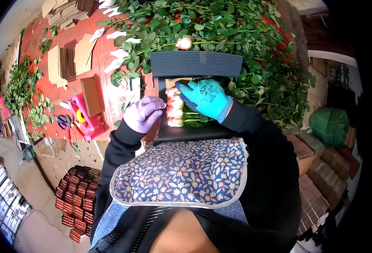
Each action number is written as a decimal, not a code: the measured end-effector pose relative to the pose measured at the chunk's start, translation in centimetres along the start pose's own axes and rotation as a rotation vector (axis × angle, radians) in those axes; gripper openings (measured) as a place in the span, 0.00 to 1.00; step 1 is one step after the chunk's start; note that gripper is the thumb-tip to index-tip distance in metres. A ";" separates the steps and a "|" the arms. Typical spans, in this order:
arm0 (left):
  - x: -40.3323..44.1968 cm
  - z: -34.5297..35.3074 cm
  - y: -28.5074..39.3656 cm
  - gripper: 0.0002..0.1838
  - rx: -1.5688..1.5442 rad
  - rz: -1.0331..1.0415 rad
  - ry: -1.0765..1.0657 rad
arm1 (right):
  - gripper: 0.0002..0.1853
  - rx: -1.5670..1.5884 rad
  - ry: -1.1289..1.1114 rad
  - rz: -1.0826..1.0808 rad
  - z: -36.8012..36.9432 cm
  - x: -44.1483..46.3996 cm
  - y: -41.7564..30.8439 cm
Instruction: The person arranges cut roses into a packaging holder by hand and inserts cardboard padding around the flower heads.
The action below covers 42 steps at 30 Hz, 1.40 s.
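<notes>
A column of pink and cream roses point(175, 113) lies in a black holder point(186, 133), with green stems pointing right. My left hand point(144, 114), in a purple glove, is at the left side of the blooms with its fingers bent together; whatever is between the fingertips is too small to make out. My right hand point(207, 98), in a turquoise glove, reaches over the upper roses and stems, its fingertips near the top blooms. Its grip underneath is hidden. A dark ribbed flap point(196, 64) stands above both hands.
Leafy rose stems point(253, 46) cover the table's back and right. Cardboard pieces point(70, 61), a pink tape dispenser point(87, 118) and scissors point(63, 121) are at the left. Another pink rose point(183, 43) lies beyond the flap. Stacked bundles point(78, 196) stand below left.
</notes>
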<state>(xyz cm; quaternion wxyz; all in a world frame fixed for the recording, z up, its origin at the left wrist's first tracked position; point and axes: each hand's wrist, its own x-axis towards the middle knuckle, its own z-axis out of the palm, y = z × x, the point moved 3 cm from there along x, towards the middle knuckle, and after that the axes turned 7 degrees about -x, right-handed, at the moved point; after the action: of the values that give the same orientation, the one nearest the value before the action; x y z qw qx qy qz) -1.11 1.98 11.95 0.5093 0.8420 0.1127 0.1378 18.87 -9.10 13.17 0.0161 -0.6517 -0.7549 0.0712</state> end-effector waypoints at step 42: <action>1.1 4.0 1.5 0.33 -0.302 -0.553 -0.130 | 0.07 0.307 0.800 0.343 -14.7 -2.4 9.5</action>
<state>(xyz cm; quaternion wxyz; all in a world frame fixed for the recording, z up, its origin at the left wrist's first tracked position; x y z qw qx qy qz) 1.38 -1.62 11.68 0.6528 0.7014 0.2826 -0.0448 30.25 -8.88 26.65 0.3906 -0.7337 -0.5511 -0.0735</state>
